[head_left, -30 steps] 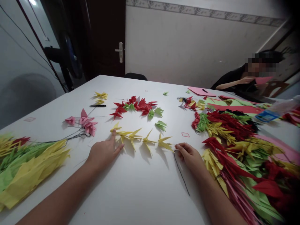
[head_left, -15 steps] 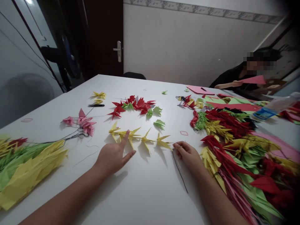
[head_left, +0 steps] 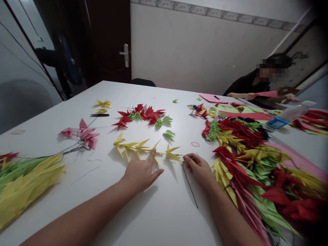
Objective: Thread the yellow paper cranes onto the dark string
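Note:
A row of yellow origami cranes threaded on a thin line (head_left: 143, 149) lies across the white table (head_left: 164, 212). My left hand (head_left: 141, 175) rests beside the row, its fingers spread and its raised index fingertip at a crane, holding nothing. My right hand (head_left: 197, 167) sits at the row's right end, its fingertips pinched on the thread. A dark wire (head_left: 189, 188) hangs from that hand down onto the tabletop. The thread's exact path inside my right fingers is hidden.
A ring of red and green paper cranes (head_left: 139, 117) lies beyond the row, with pink cranes (head_left: 85, 136) and black scissors (head_left: 99, 115) to the left. Large bundles of strung cranes (head_left: 243, 167) (head_left: 28, 181) flank me. A person (head_left: 252, 85) across the table handles pink paper.
My left hand has slid right along the crane row, its fingers spreading wider. My right hand still pinches the thread. The view has swung slightly, and the person across the table has lowered the pink paper.

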Tool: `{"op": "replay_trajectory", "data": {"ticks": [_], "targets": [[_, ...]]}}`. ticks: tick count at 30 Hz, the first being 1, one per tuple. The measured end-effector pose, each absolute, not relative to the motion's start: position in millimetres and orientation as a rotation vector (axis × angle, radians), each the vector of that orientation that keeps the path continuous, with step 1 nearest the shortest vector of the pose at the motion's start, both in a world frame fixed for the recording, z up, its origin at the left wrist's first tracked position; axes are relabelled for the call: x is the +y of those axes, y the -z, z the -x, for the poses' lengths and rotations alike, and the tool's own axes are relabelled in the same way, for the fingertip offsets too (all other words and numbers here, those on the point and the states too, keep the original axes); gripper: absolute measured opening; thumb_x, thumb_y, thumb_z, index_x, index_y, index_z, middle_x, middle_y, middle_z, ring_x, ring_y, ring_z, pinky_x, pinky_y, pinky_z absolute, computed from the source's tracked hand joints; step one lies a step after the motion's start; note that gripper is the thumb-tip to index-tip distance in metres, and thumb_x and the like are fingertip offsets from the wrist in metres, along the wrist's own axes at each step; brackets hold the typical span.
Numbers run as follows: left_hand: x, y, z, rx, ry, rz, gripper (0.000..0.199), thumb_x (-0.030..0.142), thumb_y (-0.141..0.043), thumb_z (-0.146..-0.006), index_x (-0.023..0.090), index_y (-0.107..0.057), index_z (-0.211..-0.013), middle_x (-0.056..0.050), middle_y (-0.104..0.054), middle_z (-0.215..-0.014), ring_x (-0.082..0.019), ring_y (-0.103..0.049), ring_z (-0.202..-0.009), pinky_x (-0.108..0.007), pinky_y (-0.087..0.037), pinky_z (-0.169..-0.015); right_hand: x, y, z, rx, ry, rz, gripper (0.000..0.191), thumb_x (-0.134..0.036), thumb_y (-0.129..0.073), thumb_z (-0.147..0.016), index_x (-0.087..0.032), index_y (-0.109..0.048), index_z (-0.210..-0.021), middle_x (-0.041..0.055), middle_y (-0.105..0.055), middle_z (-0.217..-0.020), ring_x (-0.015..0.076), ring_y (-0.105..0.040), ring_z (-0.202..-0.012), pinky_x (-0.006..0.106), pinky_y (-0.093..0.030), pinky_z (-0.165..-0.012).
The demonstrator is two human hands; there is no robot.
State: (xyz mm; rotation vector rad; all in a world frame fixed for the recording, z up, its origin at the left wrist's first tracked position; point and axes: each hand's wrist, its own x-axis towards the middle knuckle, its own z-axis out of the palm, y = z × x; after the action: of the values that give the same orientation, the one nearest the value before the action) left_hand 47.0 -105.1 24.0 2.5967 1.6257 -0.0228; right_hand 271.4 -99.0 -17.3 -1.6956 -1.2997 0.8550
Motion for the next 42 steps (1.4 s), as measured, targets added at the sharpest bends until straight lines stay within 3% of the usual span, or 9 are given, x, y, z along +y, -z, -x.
{"op": "replay_trajectory", "data": {"ticks": [7,12,16,20,23,30,37,42], "targets": [[-104.6,-34.5,-78.8,1.541,-0.110,-2.604,0.074,0.058,-0.019,-0.083,0.009,-0.010,-0.138,-0.009,-0.065,-0.066,-0.025,-0.062,-0.062,-0.033,-0.041,-0.056,-99.6,17.5,-271.1,-1.306,-0.845,1.658,0.027,-0.045,-0.053,-0.069,-0.018,-0.057,-0.070,-0.0044,-0.046,-0.048,0.0107,-0.041,-0.044,0.024,-0.033,-0.046],[-99.7,-26.5,-110.5,1.509,-0.056,-2.525,0.073,0.057,-0.021,-0.083,0.009,-0.018,-0.137,-0.011,-0.066,-0.070,-0.026,-0.062,-0.067,-0.032,-0.041,-0.056,-98.3,19.4,-272.5,-1.308,-0.857,1.628,0.030,-0.047,-0.054,-0.068,-0.018,-0.056,-0.069,-0.0046,-0.047,-0.048,0.0105,-0.041,-0.042,0.024,-0.034,-0.046],[-107.8,-25.2,-90.8,1.420,-0.188,-2.599,0.068,0.056,-0.022,-0.084,0.014,-0.015,-0.138,-0.006,-0.064,-0.063,-0.022,-0.061,-0.062,-0.031,-0.042,-0.056,-98.8,18.2,-272.0,-1.304,-0.859,1.667,0.030,-0.048,-0.053,-0.068,-0.018,-0.057,-0.071,-0.0047,-0.047,-0.048,0.0109,-0.042,-0.043,0.024,-0.034,-0.046],[-99.8,-31.0,-21.3,1.540,-0.565,-2.655,0.055,0.053,-0.027,-0.084,0.018,-0.044,-0.123,-0.008,-0.064,-0.079,-0.022,-0.059,-0.074,-0.035,-0.044,-0.069,-100.3,15.4,-271.1,-1.314,-0.847,1.703,0.030,-0.047,-0.053,-0.068,-0.018,-0.057,-0.071,-0.0044,-0.047,-0.048,0.0112,-0.042,-0.044,0.024,-0.033,-0.048],[-75.1,-26.2,37.2,1.842,-0.769,-2.574,0.046,0.048,-0.035,-0.082,0.015,-0.054,-0.107,-0.011,-0.059,-0.096,-0.025,-0.052,-0.094,-0.039,-0.040,-0.085,-100.3,14.6,-270.8,-1.316,-0.857,1.707,0.030,-0.048,-0.053,-0.068,-0.018,-0.057,-0.071,-0.0040,-0.047,-0.049,0.0114,-0.041,-0.044,0.024,-0.033,-0.047],[-53.0,8.3,74.8,1.905,-0.757,-2.483,0.043,0.047,-0.040,-0.081,0.019,-0.051,-0.112,-0.012,-0.045,-0.120,-0.026,-0.039,-0.114,-0.045,-0.031,-0.097,-97.1,21.2,-273.6,-1.298,-0.872,1.703,0.034,-0.051,-0.053,-0.066,-0.018,-0.058,-0.072,-0.0033,-0.047,-0.049,0.0122,-0.042,-0.045,0.025,-0.033,-0.046],[-53.4,13.7,66.7,1.822,-0.732,-2.428,0.037,0.030,-0.033,-0.084,0.015,-0.045,-0.116,-0.011,-0.053,-0.113,-0.022,-0.047,-0.107,-0.038,-0.037,-0.095,-97.3,19.3,-273.6,-1.309,-0.858,1.716,0.031,-0.048,-0.053,-0.067,-0.018,-0.058,-0.072,-0.0035,-0.048,-0.050,0.0119,-0.043,-0.045,0.025,-0.034,-0.048],[-48.0,12.7,68.2,1.854,-0.753,-2.419,0.035,0.027,-0.031,-0.084,0.014,-0.046,-0.114,-0.012,-0.053,-0.111,-0.022,-0.049,-0.105,-0.037,-0.038,-0.094,-97.9,16.8,-271.8,-1.285,-0.888,1.719,0.031,-0.048,-0.054,-0.066,-0.018,-0.058,-0.071,-0.0036,-0.047,-0.049,0.0118,-0.042,-0.045,0.025,-0.033,-0.047]]}}
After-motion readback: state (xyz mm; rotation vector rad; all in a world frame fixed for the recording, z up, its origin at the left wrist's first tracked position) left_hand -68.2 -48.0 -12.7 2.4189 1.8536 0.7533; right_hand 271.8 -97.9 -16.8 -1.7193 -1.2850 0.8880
